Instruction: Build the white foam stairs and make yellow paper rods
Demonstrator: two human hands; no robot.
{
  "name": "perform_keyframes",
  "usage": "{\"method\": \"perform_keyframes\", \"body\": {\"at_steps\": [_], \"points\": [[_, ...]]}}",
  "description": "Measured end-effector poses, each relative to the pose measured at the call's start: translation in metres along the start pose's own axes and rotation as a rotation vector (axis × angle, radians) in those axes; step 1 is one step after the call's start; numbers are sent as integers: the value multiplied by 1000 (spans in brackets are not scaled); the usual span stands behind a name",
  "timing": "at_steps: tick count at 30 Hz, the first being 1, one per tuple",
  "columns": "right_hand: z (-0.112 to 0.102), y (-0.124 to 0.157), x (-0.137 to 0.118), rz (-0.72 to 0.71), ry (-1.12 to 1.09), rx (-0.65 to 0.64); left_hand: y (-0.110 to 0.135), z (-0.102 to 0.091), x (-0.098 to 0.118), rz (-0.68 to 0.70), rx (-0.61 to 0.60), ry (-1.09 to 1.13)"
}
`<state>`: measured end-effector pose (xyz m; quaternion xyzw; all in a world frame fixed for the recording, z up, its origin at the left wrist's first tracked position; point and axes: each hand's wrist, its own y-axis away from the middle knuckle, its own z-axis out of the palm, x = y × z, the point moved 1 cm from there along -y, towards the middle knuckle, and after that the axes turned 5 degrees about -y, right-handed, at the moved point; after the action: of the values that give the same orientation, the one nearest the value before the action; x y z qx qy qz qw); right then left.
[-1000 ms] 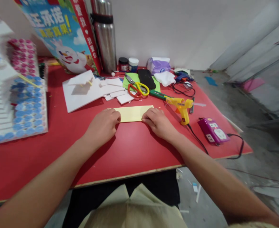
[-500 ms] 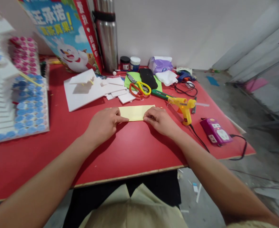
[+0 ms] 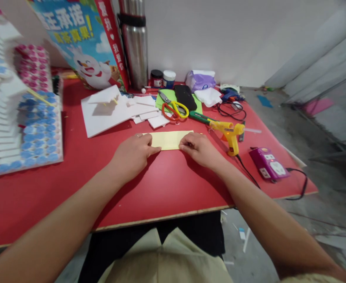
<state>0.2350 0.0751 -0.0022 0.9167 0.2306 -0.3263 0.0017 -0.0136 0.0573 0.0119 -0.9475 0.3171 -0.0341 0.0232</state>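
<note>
On the red table (image 3: 167,184), right in front of the person, a folded-looking strip of yellow paper (image 3: 166,140) is lying flat between 2 bare hands, basically dead centre. The left hand (image 3: 133,155) is covering the left end, its thumb stretching along the near edge; it's clearly touching the paper, but I can't tell if those fingers are really gripping or just pressing. The right hand (image 3: 199,148) is pinching the right end, thumb and index finger meeting at the near edge. Just behind the strip, some white boards (image 3: 102,116) are sitting in a loose pile, and 1 pair of scissors (image 3: 174,107) with 1 orange and 1 yellow handle is resting partly on green paper (image 3: 171,93), next to a black phone (image 3: 185,97). Off past the right hand, a yellow glue gun (image 3: 232,137) is showing a small orange light, and a purple socket box (image 3: 269,163) is sitting near the table's right end. Along the wall, a steel flask (image 3: 135,55), 2 small jars (image 3: 169,79) and a purple tissue pack (image 3: 201,80) are standing around, while a big white craft piece with blue and pink rounds (image 3: 40,135) is taking up the left side.
</note>
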Motion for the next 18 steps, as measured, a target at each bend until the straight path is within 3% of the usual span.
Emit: {"method": "perform_keyframes", "body": {"at_steps": [9, 18], "points": [[2, 0, -1, 19, -5, 26, -1, -6, 13, 100, 10, -141], [6, 2, -8, 64, 67, 52, -3, -6, 17, 83, -39, -175]]}}
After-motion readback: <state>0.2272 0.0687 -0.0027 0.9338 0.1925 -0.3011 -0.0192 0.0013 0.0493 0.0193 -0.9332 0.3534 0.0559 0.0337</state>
